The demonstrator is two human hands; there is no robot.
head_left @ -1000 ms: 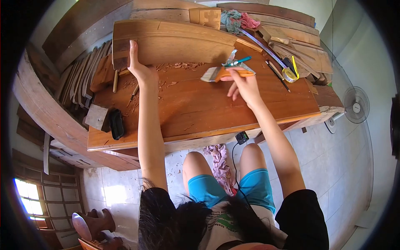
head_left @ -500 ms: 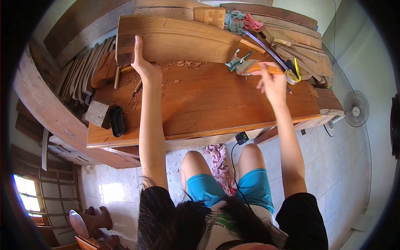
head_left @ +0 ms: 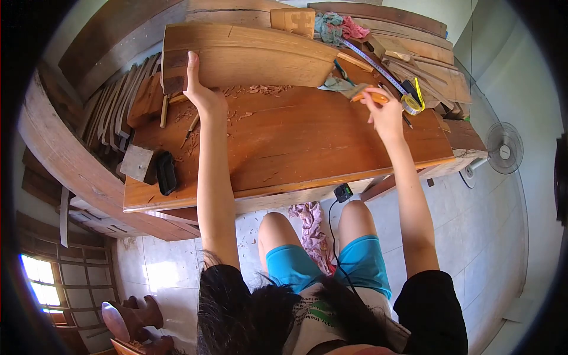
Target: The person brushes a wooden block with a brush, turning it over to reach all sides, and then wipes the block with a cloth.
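Holding the board by its left end with the left hand, pressing the thumb along its near face; cannot tell how the other fingers lie. Set lengthwise along the far side of the table, behind scattered shavings. Pinching the brush narrowly by its orange handle in the right hand, near the board's right end and just beside a crumpled wrapper; cannot tell whether touching it. Can see a tape measure right of the brush, and a black tray beside a block at the table's left.
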